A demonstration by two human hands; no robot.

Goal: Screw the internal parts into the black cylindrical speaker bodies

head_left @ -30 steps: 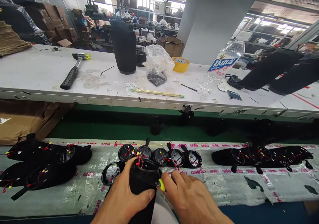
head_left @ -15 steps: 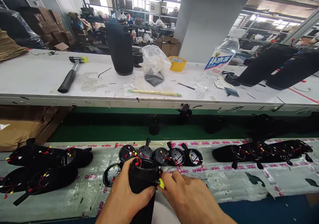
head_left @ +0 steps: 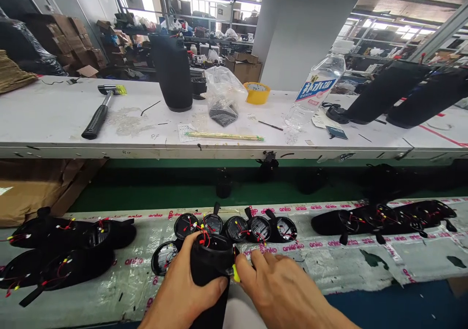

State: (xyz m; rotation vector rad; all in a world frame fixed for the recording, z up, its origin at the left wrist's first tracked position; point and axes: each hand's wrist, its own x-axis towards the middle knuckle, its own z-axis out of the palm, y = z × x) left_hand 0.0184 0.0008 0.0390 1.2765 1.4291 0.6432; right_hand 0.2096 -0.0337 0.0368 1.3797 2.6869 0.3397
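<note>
My left hand (head_left: 186, 287) is wrapped round a black fabric-covered cylinder (head_left: 212, 258), which stands with its open top towards me. Red wires with small connectors (head_left: 204, 239) stick out at its rim. At the cylinder's right side, the fingers of my right hand (head_left: 270, 280) are pinched near a small yellow piece (head_left: 236, 273); part of whatever they grip is hidden behind the fingertips. Behind the cylinder, several similar open black tubes (head_left: 260, 229) with wires inside stand on the plastic-covered surface (head_left: 318, 261).
More wired black tubes lie at the left (head_left: 66, 265) and right (head_left: 387, 219). The white shelf (head_left: 139, 134) beyond carries a hammer (head_left: 99, 112), an upright black cylinder (head_left: 171, 73), a plastic bag (head_left: 224, 97), yellow tape (head_left: 257, 93) and a water bottle (head_left: 316, 90).
The view has shifted slightly. Both hands stay at the cylinder, and the yellow piece by my right fingertips has tilted a little.
</note>
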